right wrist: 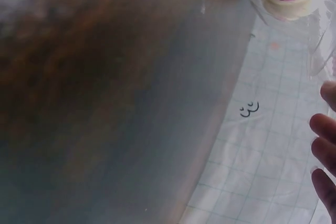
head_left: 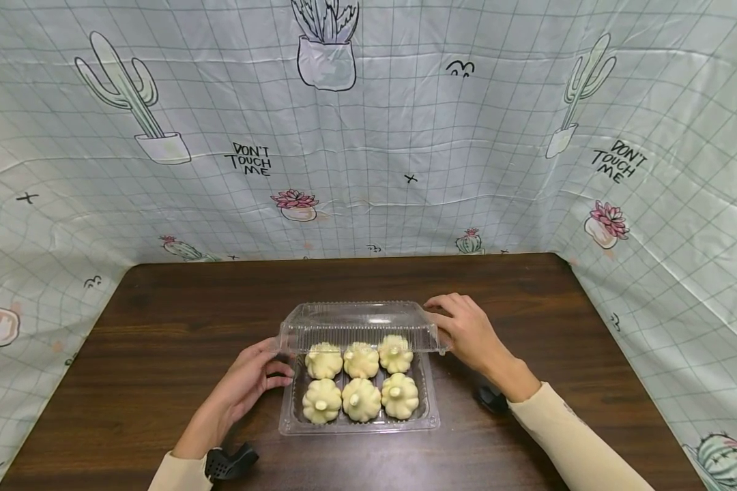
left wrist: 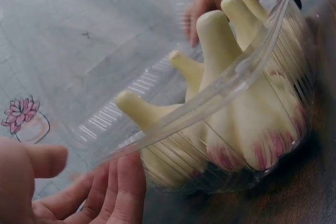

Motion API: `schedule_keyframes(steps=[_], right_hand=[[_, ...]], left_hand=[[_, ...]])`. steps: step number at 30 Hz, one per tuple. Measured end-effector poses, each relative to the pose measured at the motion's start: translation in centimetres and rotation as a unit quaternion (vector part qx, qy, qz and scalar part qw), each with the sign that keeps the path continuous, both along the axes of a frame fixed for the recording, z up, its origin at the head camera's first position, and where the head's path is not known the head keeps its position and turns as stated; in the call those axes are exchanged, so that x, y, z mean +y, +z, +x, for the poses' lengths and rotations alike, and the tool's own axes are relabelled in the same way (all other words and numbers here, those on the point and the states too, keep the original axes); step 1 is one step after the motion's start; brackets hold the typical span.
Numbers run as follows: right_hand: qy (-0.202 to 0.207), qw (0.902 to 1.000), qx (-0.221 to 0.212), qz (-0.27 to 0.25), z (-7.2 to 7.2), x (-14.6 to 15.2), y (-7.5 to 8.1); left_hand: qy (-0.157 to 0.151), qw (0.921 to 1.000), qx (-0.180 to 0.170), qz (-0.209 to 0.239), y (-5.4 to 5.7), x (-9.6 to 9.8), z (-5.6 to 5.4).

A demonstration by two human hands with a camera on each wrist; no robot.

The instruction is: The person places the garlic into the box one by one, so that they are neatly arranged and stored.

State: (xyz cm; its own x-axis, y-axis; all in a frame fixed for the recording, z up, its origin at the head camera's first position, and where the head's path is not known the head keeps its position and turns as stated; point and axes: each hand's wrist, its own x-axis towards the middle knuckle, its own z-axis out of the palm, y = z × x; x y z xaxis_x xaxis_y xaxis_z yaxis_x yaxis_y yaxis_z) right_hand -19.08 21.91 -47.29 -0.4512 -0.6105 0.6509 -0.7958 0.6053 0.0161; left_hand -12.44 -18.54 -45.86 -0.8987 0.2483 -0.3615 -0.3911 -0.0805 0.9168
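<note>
A clear plastic clamshell box (head_left: pixel 359 429) sits in front of me on the table, holding two rows of pale garlic bulbs (head_left: pixel 361 400) with pink streaks near their bases. Its ribbed lid (head_left: pixel 356 334) is raised on the far side and leans over the back row. My left hand (head_left: pixel 252 378) is at the box's left side; in the left wrist view its fingers (left wrist: pixel 128 182) lie against the rim, with the thumb held apart. At the lid's right end is my right hand (head_left: pixel 467 331), its loosely extended fingers (right wrist: pixel 323 127) close to the clear plastic.
The dark wooden table (head_left: pixel 190 320) extends around the box on all sides. Behind it and along both sides hangs a pale gridded cloth (head_left: pixel 368 150) printed with cacti. A black wrist strap (head_left: pixel 230 462) shows at my left sleeve.
</note>
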Motion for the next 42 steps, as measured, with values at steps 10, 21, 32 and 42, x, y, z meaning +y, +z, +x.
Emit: schedule_keyframes(steps=[10,21,32,42], right_hand=[[-0.005,0.9994,-0.008,0.035,0.7,0.4,-0.2],[-0.009,0.9984,-0.028,0.049,1.3,0.6,-0.4],[-0.059,0.9938,-0.086,0.038,3.3,0.1,-0.5],[-0.102,0.9899,-0.096,0.023,5.2,0.5,-0.2]], left_hand=[[0.016,0.9998,-0.008,0.013,0.2,-0.1,0.0],[-0.003,0.9998,0.013,-0.016,0.2,0.0,-0.1],[0.003,0.9993,0.028,-0.024,-0.2,0.2,0.1],[0.012,0.9979,0.046,-0.043,-0.2,0.5,0.1]])
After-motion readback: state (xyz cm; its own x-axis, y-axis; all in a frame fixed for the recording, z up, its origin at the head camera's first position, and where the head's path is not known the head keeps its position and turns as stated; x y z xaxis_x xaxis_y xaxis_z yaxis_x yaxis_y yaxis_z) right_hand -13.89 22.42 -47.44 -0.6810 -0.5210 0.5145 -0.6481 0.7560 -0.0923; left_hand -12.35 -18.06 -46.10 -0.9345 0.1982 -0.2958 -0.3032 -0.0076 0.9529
